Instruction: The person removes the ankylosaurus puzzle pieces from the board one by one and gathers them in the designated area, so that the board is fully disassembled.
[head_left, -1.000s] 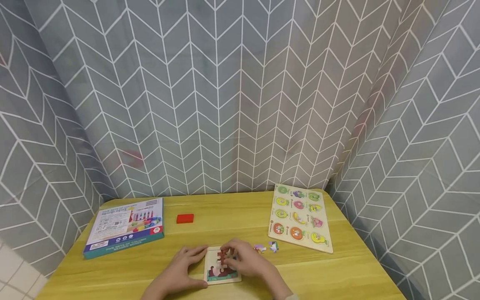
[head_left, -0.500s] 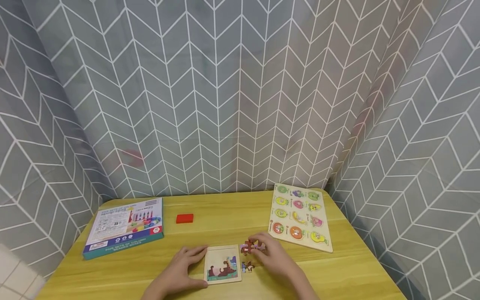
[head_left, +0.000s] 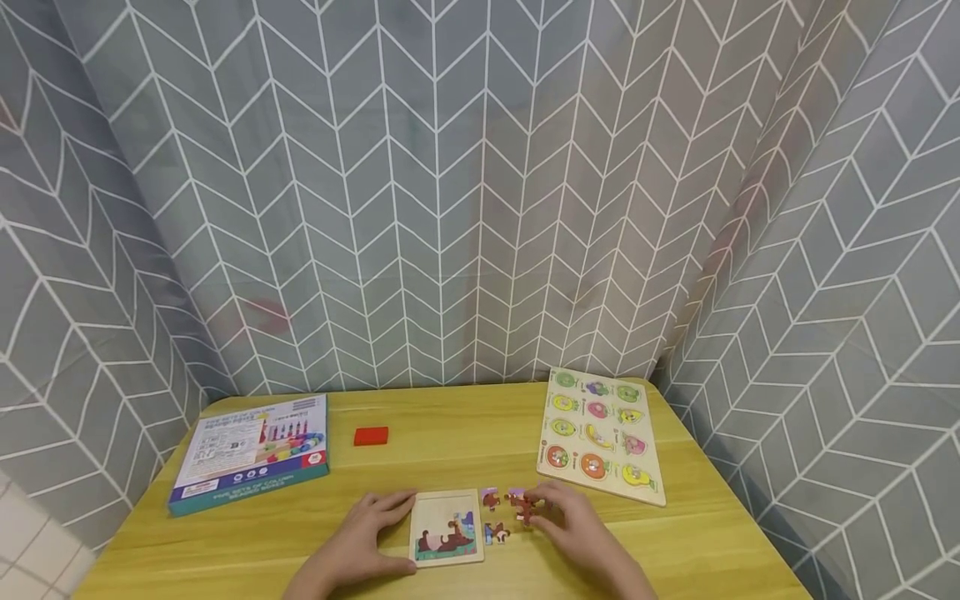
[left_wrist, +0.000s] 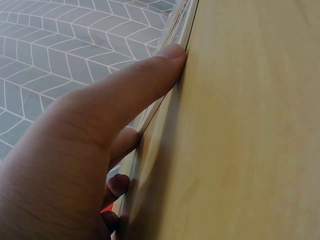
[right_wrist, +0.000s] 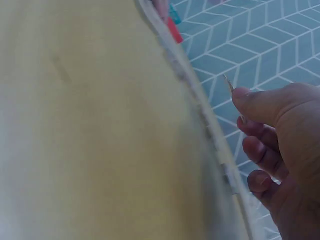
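A small square jigsaw tray point(head_left: 437, 507) lies before me, its upper part bare and a brown animal picture point(head_left: 444, 542) filling the lower part. My left hand point(head_left: 366, 537) rests along its left side, thumb at the lower corner and fingertips at the upper one. In the left wrist view the thumb point(left_wrist: 167, 57) touches the tray's edge. Right of the tray, my right hand point(head_left: 576, 527) pinches a brown puzzle piece point(head_left: 524, 512); the right wrist view shows this thin piece point(right_wrist: 228, 83) edge-on at the thumb tip. Loose puzzle pieces point(head_left: 490, 499) lie between tray and right hand.
A wooden fruit puzzle board point(head_left: 600, 437) lies at the back right of the yellow wood-grain table point(head_left: 450, 467). At the back left lies a flat toy box point(head_left: 251, 454), with a red block point(head_left: 371, 436) to its right. A patterned curtain point(head_left: 480, 208) closes off the back and sides.
My right hand has moved right from over the tray, taking the brown piece with it and uncovering the tray and loose pieces. My left hand has stayed at the tray's left side.
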